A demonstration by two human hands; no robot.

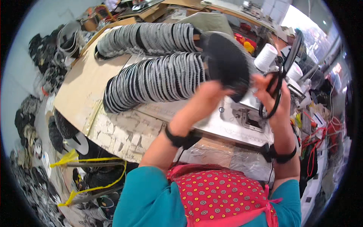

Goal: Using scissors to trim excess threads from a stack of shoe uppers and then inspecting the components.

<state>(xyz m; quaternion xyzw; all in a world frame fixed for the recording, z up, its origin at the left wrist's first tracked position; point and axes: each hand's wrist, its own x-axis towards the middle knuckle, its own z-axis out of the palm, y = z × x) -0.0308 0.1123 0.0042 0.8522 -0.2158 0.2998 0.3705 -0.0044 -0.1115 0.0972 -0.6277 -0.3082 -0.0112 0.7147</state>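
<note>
Nearest to the camera was a red apron (pixel 223 193) with small yellow and grey figures, between two teal sleeves (pixel 149 196). In this head view, the left hand (pixel 209 95) was closed on the near end of a black oval piece (pixel 228 62), which was lifted above the white sewing table (pixel 177 111). The piece lay on the far side of both hands. Its long axis went from far to near, with the far end leaning to the left. The left hand was the nearer one, as it touched the piece; the right hand (pixel 275 98) was just beside, on the right. This right hand was curled around a narrow black strip (pixel 279 89), bent like a loop. Because of blur, I could not tell whether its fingers touched the oval piece also.

The oval piece looked flat, dark and sole-like, with rounded ends and a blurred edge. To the left of it, a near stack (pixel 159 79) and a far stack (pixel 151 38) of grey and black pieces lay in long, curved rows.
</note>
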